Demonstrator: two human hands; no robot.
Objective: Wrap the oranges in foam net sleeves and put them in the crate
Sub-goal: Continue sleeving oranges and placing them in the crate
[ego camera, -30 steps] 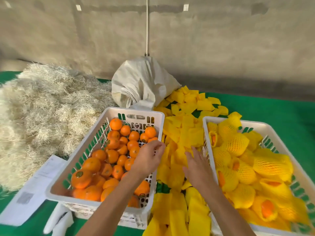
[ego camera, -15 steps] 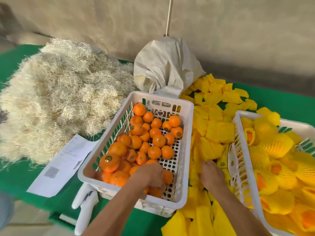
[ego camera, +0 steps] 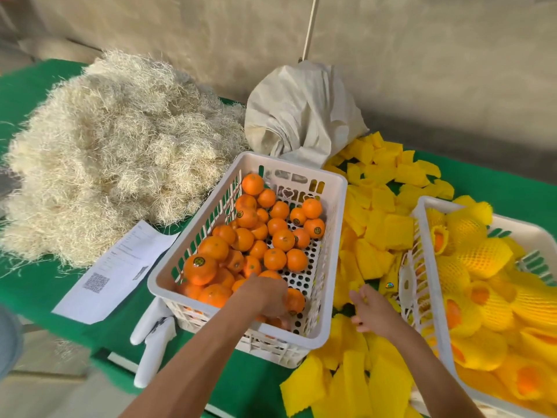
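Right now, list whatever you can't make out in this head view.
- Left hand: fingertips sit down among the oranges; the hand's back hides whether they grip one.
- Right hand: blurred over the foam sleeves; a pinch can't be confirmed.
- Right crate: cut off by the frame's right edge.
- Paper sheet: print too small to read.

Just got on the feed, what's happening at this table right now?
A person is packing oranges into foam net sleeves. The left hand is down in the white crate of bare oranges, curled over one near its front end. The right hand hovers over the loose pile of yellow foam sleeves between the two crates, fingers relaxed, holding nothing clear. The crate on the right already holds many sleeved oranges.
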